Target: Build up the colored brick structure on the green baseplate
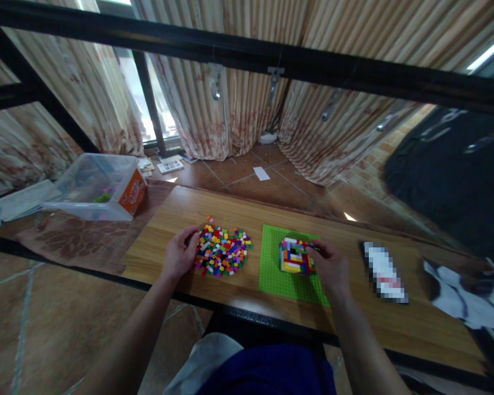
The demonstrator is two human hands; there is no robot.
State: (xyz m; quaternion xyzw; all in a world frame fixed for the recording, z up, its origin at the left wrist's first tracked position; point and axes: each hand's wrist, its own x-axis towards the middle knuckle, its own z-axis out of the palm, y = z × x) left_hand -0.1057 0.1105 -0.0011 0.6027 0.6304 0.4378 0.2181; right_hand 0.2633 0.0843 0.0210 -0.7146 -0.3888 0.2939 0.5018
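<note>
A multicoloured build of toy bricks [293, 264], hollow in the middle, stands on a green studded baseplate [269, 277]. My right hand [331, 266] is at the right side of the build, its thumb and fingers closed against the upper right edge. Whether a loose brick is between those fingertips is hidden. To the left lies a spread pile of small loose toy bricks [224, 252] in many colours. At the pile's left edge rests my left hand [181, 252], with its fingers curled and drawn together; what they hold, if anything, cannot be made out.
Both hands work over a long wooden table [234, 291]. A blurred-out phone-shaped object [385, 272] lies right of the baseplate, with crumpled papers [463, 293] farther right. A clear plastic bin [94, 186] stands beyond the table's left end. A black metal bar [247, 52] crosses above.
</note>
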